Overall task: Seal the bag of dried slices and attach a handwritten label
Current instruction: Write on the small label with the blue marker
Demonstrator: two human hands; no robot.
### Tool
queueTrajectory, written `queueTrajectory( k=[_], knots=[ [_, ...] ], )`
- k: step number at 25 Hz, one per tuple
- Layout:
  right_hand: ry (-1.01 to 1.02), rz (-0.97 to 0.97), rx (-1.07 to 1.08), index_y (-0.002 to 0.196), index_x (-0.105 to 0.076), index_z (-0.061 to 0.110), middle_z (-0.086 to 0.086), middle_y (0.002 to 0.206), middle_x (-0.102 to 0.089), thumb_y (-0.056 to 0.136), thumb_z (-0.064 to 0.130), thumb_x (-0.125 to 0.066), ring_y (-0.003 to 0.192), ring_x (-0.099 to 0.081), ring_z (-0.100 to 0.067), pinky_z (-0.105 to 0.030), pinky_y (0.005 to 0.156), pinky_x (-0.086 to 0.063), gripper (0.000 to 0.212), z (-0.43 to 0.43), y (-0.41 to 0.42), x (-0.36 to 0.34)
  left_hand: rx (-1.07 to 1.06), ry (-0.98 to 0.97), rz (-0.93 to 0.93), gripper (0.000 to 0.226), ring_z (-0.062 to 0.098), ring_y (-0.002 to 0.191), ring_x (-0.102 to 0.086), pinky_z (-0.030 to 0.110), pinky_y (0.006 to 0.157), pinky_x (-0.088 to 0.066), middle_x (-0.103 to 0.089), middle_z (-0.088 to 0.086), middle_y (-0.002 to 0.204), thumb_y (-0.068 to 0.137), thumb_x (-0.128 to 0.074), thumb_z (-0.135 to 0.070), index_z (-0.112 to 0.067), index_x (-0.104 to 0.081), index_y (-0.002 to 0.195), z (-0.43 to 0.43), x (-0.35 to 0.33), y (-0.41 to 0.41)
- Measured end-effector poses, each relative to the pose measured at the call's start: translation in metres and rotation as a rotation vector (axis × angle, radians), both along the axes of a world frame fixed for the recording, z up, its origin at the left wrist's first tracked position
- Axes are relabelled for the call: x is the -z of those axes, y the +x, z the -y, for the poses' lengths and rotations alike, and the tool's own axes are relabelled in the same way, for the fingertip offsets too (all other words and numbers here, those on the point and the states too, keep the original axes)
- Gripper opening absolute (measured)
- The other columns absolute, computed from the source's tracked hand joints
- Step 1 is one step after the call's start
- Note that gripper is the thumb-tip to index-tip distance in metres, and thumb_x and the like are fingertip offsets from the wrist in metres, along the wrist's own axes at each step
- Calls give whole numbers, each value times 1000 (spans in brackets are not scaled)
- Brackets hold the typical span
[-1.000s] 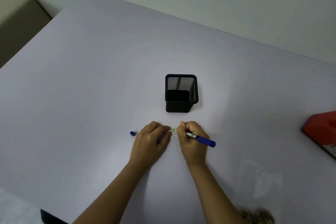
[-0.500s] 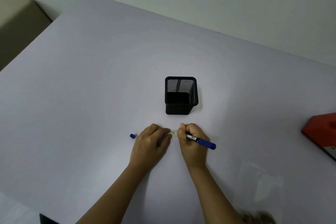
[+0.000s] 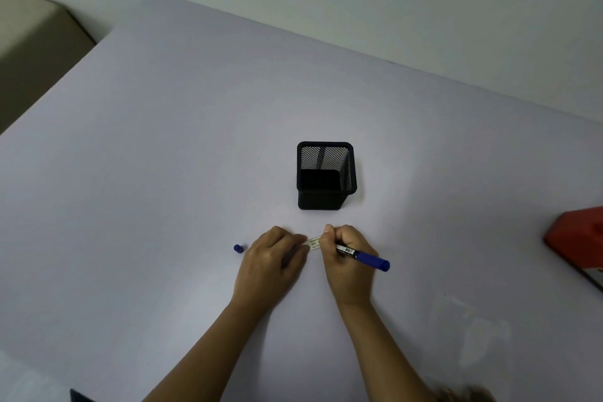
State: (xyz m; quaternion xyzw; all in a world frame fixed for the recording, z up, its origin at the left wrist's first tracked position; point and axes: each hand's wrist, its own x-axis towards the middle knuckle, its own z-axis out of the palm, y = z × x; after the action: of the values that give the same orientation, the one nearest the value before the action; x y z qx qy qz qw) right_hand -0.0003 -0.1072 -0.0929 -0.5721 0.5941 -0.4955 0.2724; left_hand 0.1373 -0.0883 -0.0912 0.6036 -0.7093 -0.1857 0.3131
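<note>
Beneath the right hand [image 3: 347, 259], the pen [image 3: 367, 257] hides its tip.

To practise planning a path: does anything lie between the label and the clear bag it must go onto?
Only the right hand gripping the pen sits beside the label on that side; beyond it, bare table reaches the bag.

Only a short strip of the label [image 3: 314, 243] shows between the hands: the left hand [image 3: 270, 258] covers one end, the right hand [image 3: 347, 258] the other; its print is too small to read. The pen [image 3: 362, 254] tip is buried in the right hand. Far right of the hands a red object [image 3: 577, 238] is cut off. Beside the right forearm the clear bag [image 3: 470, 333] is faint, its dried slices [image 3: 466, 396] blurred and cropped.
</note>
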Motion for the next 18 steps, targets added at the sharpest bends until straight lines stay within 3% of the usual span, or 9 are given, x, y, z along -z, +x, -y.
queueTrajectory(
  k=[5, 15, 18],
  knots=[
    [-4, -8, -12, 60, -49, 4, -9, 52, -52, 87, 27, -51, 52, -47, -20, -16, 46, -41, 35, -1, 0, 1, -1, 3, -5, 30, 9, 71, -61, 21, 63, -54, -66, 1, 85, 88, -53, -34, -12, -71, 96, -1, 0, -1],
    [17, 12, -1, 59, -48, 4, -9, 51, -50, 87, 28, -50, 52, -46, -20, -9, 46, -38, 37, 0, 0, 0, -5, 3, -5, 31, 9, 71, -62, 20, 63, -53, -66, 0, 84, 87, -53, -35, -12, -72, 96, 0, -2, 0],
    [18, 11, 14, 60, -50, 4, -10, 52, -51, 87, 28, -50, 52, -48, -20, -13, 46, -40, 37, 1, 0, 1, -7, 11, -6, 31, 9, 71, -62, 21, 63, -54, -66, 0, 85, 87, -53, -35, -13, -71, 97, 0, -2, -1]
  ],
)
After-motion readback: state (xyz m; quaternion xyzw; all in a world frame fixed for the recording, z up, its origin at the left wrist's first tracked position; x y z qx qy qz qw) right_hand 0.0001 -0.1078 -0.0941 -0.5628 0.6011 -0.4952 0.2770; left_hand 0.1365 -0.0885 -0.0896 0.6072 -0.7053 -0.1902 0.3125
